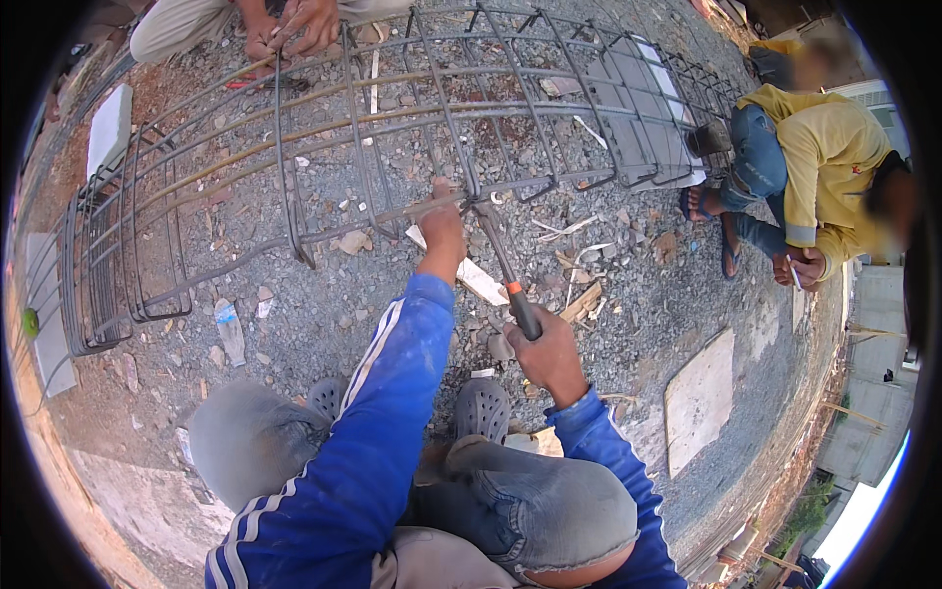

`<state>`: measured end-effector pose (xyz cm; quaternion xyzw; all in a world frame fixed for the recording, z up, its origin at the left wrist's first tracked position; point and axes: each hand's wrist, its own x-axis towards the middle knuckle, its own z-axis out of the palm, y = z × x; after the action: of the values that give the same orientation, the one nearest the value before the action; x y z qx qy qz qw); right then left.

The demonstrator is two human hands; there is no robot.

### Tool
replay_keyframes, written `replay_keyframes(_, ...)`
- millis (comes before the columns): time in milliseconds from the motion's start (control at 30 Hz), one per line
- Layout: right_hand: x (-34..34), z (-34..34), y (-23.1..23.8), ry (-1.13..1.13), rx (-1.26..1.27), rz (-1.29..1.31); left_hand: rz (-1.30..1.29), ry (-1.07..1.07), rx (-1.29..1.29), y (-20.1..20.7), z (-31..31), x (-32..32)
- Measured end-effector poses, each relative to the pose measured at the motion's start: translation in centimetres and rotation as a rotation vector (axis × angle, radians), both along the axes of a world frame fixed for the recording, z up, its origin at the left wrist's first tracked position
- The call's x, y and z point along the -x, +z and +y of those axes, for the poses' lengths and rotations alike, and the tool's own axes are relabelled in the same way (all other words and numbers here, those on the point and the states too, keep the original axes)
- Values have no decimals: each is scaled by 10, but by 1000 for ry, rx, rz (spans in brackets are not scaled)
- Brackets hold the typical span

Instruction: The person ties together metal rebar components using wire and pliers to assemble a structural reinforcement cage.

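Observation:
A long cage of steel rebar stretches across the gravel in front of me, made of lengthwise bars with square stirrups around them. My left hand is closed around the near lower bar, just left of a stirrup. In my right hand is a pair of long-handled pincers with a dark grip and an orange band. Their jaws meet the cage where that stirrup crosses the bar, close to my left hand. Whether wire sits in the jaws is too small to tell.
Beyond the cage, another person's hands work at a bar. At the right a person in a yellow shirt squats by the cage. Stacked stirrups crowd the left end. A plastic bottle, wood scraps and a flat board lie on the gravel.

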<state>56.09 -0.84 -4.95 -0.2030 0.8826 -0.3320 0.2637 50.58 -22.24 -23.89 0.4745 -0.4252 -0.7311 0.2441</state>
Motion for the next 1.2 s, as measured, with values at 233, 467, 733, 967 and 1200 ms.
replay_keyframes(233, 4, 9, -9, 2, 33, 21, -178, -150, 281, -16, -4, -8)
replay_keyframes(467, 11, 14, -60, -89, 64, 164, -210, -212, 260, 16, 11, -1)
replay_keyframes(733, 16, 13, -74, -84, 81, 200, -56, -113, -156, 50, 9, -10)
replay_keyframes(967, 24, 7, -84, -90, 100, 277, 259, 3, -574, 72, 69, -63)
replay_keyframes(1200, 8, 16, -27, -103, 602, -1343, 657, -611, -444, 127, 66, -64)
